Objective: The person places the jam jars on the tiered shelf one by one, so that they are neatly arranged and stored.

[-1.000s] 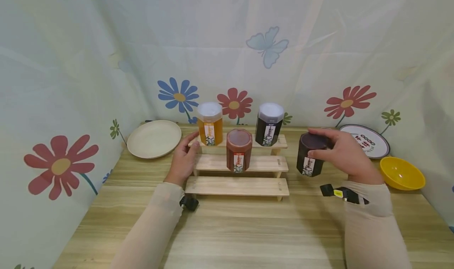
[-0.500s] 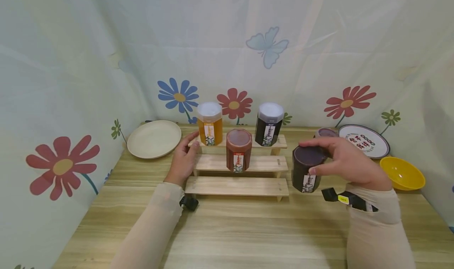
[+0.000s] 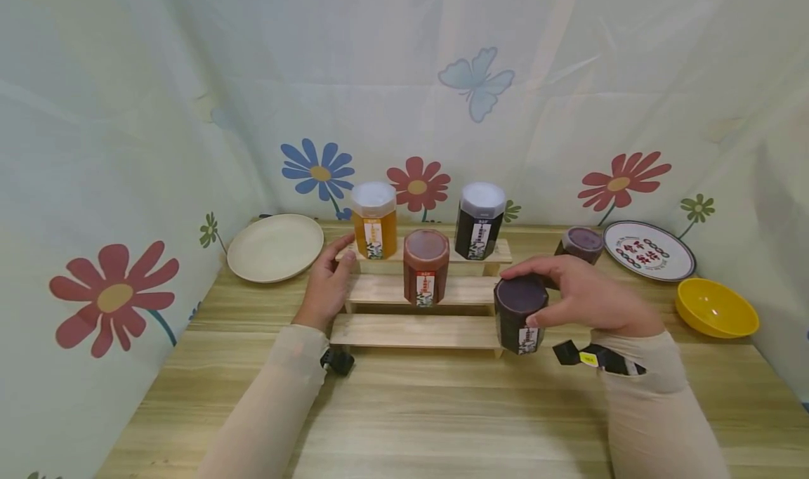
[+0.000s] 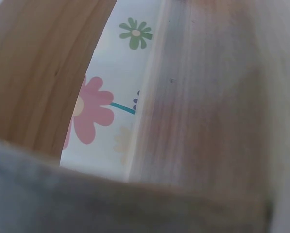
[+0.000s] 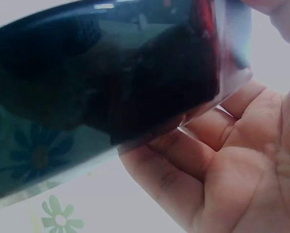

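Observation:
My right hand [image 3: 584, 296] grips a dark, faceted jar [image 3: 515, 317] by its upper part, tilted, at the right end of the bottom step. In the right wrist view the dark jar [image 5: 101, 73] fills the upper left, fingers around it. A stepped wooden stand [image 3: 417, 331] has three levels. My left hand [image 3: 325, 289] holds the left end of its top step, thumb in front. An amber jar [image 3: 377, 233] and a dark jar with a pale lid [image 3: 482, 226] stand on the top step. On the middle step is a reddish-brown jar [image 3: 425, 275].
Behind my right hand stands another dark purple jar [image 3: 584, 242]. A patterned plate [image 3: 673, 265] and a yellow bowl [image 3: 717, 309] sit at the right. A cream plate [image 3: 274, 247] lies at the back left. Flowered cloth hangs behind the table [image 3: 404, 423].
My right hand has carried the dark jar left and nearer to me, toward the stand's right end. The purple jar behind has come into view. My left hand stays put.

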Available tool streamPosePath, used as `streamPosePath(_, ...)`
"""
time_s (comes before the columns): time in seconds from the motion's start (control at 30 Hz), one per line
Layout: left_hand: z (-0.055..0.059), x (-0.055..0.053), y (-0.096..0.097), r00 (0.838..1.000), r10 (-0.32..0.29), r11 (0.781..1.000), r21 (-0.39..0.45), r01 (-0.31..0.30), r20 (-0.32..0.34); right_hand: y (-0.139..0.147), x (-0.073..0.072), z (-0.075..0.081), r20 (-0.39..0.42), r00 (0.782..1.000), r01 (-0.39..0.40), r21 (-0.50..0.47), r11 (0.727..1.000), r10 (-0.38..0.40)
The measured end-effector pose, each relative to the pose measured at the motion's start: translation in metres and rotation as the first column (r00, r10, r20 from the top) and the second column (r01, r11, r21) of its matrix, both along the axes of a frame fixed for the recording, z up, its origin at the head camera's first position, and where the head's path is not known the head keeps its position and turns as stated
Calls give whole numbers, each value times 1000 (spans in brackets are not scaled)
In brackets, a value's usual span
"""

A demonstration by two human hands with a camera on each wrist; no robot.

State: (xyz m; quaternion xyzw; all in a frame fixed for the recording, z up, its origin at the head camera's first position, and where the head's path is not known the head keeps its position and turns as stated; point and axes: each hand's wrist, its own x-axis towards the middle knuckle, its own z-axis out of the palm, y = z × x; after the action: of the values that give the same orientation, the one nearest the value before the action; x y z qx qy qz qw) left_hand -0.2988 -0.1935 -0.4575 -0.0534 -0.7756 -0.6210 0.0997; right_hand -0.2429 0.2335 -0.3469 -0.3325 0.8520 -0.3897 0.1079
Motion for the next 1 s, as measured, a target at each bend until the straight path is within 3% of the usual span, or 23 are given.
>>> streamPosePath(0.23, -10, -6, -3, 999, 14, 999, -32, -15, -30, -9, -3, -7, -41, 999, 14, 45, 999, -12)
streamPosePath(0.6, -10, -7, -3, 1000, 17, 999, -29, -17, -18, -21, -7, -13, 33, 999, 3, -8, 1000, -3)
streamPosePath(0.83, 9, 6, 2, 1000, 8, 1000, -1, -8, 28, -17, -8, -12, -16, 999, -28, 38, 999, 28)
streamPosePath(1.0, 21, 15, 5, 999, 7, 1000, 1, -7, 38, -6, -5, -9, -23, 1000, -7, 7, 1000, 7)
